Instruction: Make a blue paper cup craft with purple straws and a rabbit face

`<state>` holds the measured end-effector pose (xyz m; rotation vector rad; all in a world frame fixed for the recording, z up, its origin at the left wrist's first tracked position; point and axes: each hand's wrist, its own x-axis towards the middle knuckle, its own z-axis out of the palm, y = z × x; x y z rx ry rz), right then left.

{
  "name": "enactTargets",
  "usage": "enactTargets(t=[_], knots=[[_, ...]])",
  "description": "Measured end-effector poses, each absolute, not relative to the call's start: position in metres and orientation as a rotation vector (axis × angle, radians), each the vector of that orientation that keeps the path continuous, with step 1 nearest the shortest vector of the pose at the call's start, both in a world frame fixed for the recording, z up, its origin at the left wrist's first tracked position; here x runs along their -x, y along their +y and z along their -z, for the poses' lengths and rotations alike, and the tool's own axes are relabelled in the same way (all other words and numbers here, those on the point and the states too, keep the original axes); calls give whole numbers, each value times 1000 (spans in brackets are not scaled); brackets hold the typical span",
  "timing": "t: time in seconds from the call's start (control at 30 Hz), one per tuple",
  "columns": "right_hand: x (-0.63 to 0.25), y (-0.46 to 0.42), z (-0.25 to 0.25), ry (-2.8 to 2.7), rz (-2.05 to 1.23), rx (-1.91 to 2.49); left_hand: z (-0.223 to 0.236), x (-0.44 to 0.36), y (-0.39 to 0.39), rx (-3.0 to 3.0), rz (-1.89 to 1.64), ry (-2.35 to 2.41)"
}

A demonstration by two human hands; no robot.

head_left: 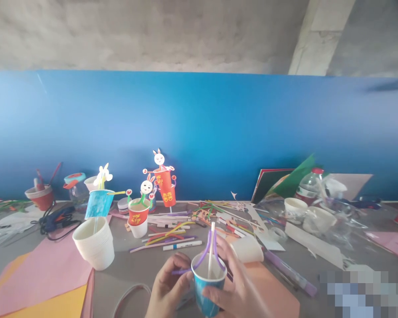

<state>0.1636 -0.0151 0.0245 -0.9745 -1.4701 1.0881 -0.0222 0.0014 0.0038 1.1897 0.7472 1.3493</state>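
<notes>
Item, left hand (pixel 170 282): thumb and fingers pinched together on the outer length of a thin purple bendable stem (pixel 207 248), at the cup's near-left side.

Item, right hand (pixel 234 282): clamped around a blue paper cup with a white interior (pixel 209 297), which stands upright between the two hands. A slim white stick (pixel 213 229) rises from the cup's mouth, the stem curving up to it on both sides.

Item, just beyond the right hand: a white paper cup on its side (pixel 248 250); beneath that hand, a pale orange paper sheet (pixel 275 289).

Item, beyond the left hand: a white marker with blue markings (pixel 182 245); farther left, a stack of white paper cups (pixel 94 247).
</notes>
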Motion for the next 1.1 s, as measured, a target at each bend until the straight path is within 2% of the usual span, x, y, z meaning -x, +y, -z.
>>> enactTargets(t=[0.5,0.93,1.1], knots=[[-171,-14,-18,-1492,-1142,1029,-6,26,-6,-1407,-1401,793],[-167,-15,-27,-1461,-1133,980,-6,23,1,-1184,-1401,715],[-160,-14,-23,-1447,-1133,961,4,13,2,-1089,-1225,456]])
